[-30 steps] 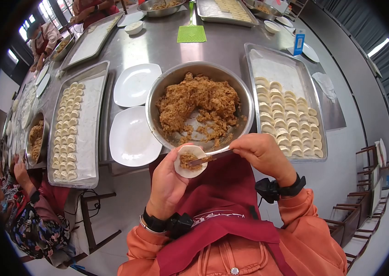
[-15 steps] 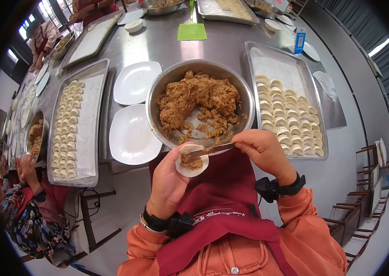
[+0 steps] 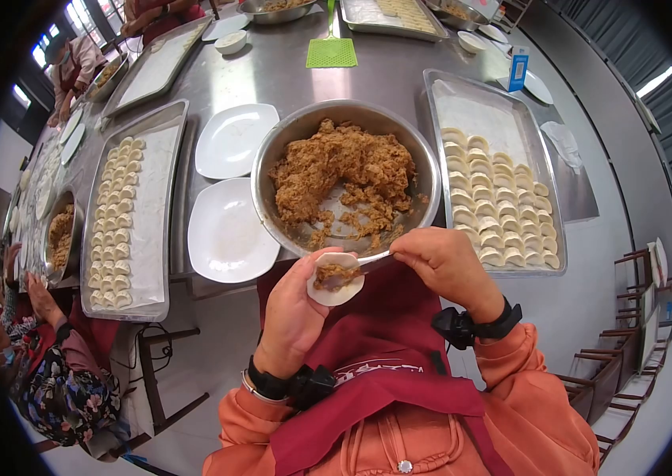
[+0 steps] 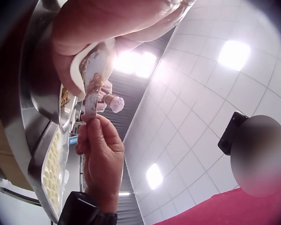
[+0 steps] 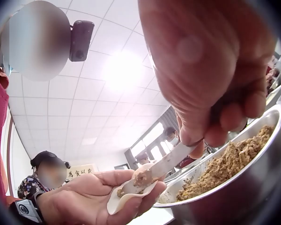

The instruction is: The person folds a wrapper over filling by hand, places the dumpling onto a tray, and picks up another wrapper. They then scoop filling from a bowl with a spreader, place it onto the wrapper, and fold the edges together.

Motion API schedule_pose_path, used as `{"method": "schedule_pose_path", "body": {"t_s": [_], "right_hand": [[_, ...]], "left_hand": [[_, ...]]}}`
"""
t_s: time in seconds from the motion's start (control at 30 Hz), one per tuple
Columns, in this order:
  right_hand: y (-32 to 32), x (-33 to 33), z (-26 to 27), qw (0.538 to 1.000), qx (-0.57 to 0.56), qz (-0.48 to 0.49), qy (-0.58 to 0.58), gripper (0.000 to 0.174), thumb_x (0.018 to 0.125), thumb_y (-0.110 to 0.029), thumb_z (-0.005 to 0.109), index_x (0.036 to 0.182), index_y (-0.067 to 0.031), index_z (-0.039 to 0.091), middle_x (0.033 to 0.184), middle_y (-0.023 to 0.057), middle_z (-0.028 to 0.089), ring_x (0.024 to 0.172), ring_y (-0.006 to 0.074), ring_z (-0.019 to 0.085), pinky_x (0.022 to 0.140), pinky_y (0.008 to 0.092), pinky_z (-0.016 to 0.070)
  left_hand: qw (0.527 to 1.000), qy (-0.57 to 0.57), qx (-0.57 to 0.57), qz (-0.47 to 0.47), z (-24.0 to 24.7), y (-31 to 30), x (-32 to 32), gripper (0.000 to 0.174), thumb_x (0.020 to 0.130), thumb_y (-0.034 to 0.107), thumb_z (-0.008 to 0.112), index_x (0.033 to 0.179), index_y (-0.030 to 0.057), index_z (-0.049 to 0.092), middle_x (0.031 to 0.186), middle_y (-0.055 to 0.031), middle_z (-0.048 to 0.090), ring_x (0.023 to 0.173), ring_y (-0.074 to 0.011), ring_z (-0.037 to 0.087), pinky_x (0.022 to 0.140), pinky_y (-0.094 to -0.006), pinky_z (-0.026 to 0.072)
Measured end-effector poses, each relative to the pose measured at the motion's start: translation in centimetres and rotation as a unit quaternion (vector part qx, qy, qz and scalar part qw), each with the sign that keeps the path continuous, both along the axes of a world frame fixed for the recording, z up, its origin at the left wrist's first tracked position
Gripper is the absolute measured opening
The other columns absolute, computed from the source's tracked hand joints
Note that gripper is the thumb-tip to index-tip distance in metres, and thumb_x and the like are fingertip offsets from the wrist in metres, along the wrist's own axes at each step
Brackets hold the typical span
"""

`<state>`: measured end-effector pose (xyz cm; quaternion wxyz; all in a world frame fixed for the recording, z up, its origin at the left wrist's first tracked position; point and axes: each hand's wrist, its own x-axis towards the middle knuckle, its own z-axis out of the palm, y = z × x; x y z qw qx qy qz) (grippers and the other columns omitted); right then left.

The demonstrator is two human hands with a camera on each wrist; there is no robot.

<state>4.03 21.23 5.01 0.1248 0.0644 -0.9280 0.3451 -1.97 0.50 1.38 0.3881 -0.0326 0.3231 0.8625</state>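
Note:
My left hand (image 3: 291,316) holds a round white dough wrapper (image 3: 331,296) with brown filling on it, just in front of the metal bowl's near rim. My right hand (image 3: 447,266) pinches the end of a flat metal spreader (image 3: 375,257), whose other end lies on the filling. In the right wrist view the wrapper (image 5: 117,203) is cupped along the left fingers, and the spreader (image 5: 171,160) carries smears of filling. A steel bowl (image 3: 260,170) with a heap of brown filling (image 3: 344,166) stands right behind both hands.
Trays with rows of dumplings stand left (image 3: 163,238) and right (image 3: 494,95). Two white square plates (image 3: 232,230) lie left of the bowl. A green swatter (image 3: 331,53) and a blue card (image 3: 518,70) are farther back. People work at the left.
The spreader has tilted and slid over the filling, which now lies flatter on the wrapper. My right hand has shifted slightly left. My left hand keeps its hold on the wrapper.

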Motion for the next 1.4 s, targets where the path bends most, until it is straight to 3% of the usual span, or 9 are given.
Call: {"method": "schedule_pose_path", "body": {"t_s": [0.23,0.57,0.67,0.73,0.83,1.03,1.27,1.37,1.4], "right_hand": [[0.4,0.4,1.1,0.992,-0.103,-0.035,-0.066,0.009,0.077,-0.009,0.06,0.084,-0.0041,0.062,0.075,0.0124,0.061,0.07,0.0304,0.058,0.06,0.0337,0.0467],[-0.9,0.3,-0.6,1.0,-0.009,-0.018,-0.016,0.008,0.079,-0.013,0.058,0.082,-0.0057,0.061,0.072,0.0132,0.059,0.066,0.0312,0.058,0.058,0.0355,0.0457],[-0.7,0.6,-0.1,0.998,-0.051,-0.034,-0.016,0.009,0.08,-0.013,0.058,0.082,-0.0049,0.061,0.071,0.0135,0.059,0.065,0.0308,0.057,0.057,0.035,0.0451],[-0.5,0.9,0.2,0.983,-0.151,-0.06,-0.084,0.009,0.08,-0.013,0.058,0.082,-0.0038,0.061,0.069,0.0136,0.058,0.063,0.0305,0.057,0.056,0.0345,0.0442],[-0.2,0.9,-0.3,0.98,-0.166,-0.05,-0.1,0.01,0.081,-0.013,0.057,0.083,-0.0035,0.06,0.068,0.0133,0.058,0.061,0.0304,0.056,0.055,0.0341,0.0436],[-0.6,0.7,-1.6,0.994,-0.075,-0.047,-0.063,0.011,0.081,-0.015,0.057,0.083,-0.0049,0.061,0.068,0.0132,0.058,0.062,0.0307,0.056,0.055,0.0339,0.0439],[-0.1,0.8,-1.2,0.986,-0.127,-0.071,-0.076,0.01,0.08,-0.014,0.058,0.082,-0.0048,0.061,0.071,0.0127,0.06,0.065,0.0312,0.058,0.055,0.0349,0.0445],[0.8,0.8,-1.5,0.988,-0.102,-0.112,-0.041,0.009,0.08,-0.014,0.058,0.082,-0.0049,0.061,0.073,0.0117,0.061,0.067,0.0304,0.059,0.056,0.0359,0.0446],[1.0,0.7,-1.7,0.991,-0.031,-0.128,-0.013,0.009,0.08,-0.014,0.058,0.082,-0.0054,0.061,0.074,0.0112,0.061,0.068,0.0298,0.059,0.057,0.036,0.0451]], "left_hand": [[0.999,-0.023,-0.006,0.034,0.2,0.0,-0.3,0.037,0.094,0.019,0.031,0.116,-0.0067,0.046,0.113,-0.0155,0.054,0.104,-0.0238,0.053,0.092,-0.0362,0.0425],[0.999,-0.022,-0.004,0.048,0.5,0.1,-0.1,0.037,0.095,0.02,0.032,0.117,-0.0054,0.046,0.112,-0.014,0.054,0.104,-0.0233,0.053,0.091,-0.0374,0.0433],[0.998,-0.025,-0.003,0.056,0.3,0.1,-0.1,0.036,0.095,0.02,0.032,0.116,-0.0054,0.046,0.112,-0.014,0.054,0.105,-0.0234,0.053,0.091,-0.0373,0.0432],[0.998,-0.031,-0.002,0.061,0.2,0.1,-0.1,0.036,0.095,0.02,0.032,0.116,-0.0054,0.046,0.113,-0.014,0.054,0.105,-0.0234,0.053,0.091,-0.0372,0.0431],[0.997,-0.044,0.009,0.059,0.1,0.2,-0.1,0.036,0.095,0.02,0.032,0.116,-0.0055,0.046,0.113,-0.0145,0.054,0.105,-0.0236,0.053,0.092,-0.0372,0.0429],[0.998,-0.042,0.017,0.036,0.2,0.0,-0.1,0.036,0.095,0.02,0.032,0.116,-0.0054,0.046,0.113,-0.0159,0.054,0.106,-0.0238,0.053,0.092,-0.0371,0.0428],[0.998,-0.041,0.017,0.051,0.1,-0.1,-0.1,0.035,0.094,0.02,0.034,0.115,-0.0053,0.046,0.113,-0.0162,0.054,0.105,-0.0233,0.053,0.091,-0.0361,0.0434],[0.997,-0.053,0.012,0.06,-0.1,-0.1,-0.2,0.035,0.094,0.019,0.035,0.115,-0.0059,0.046,0.113,-0.0167,0.054,0.105,-0.0237,0.053,0.091,-0.0359,0.0433],[0.997,-0.054,0.009,0.059,-0.1,-0.1,-0.2,0.035,0.094,0.019,0.036,0.116,-0.0062,0.046,0.113,-0.0172,0.054,0.106,-0.024,0.053,0.092,-0.0359,0.043]]}}
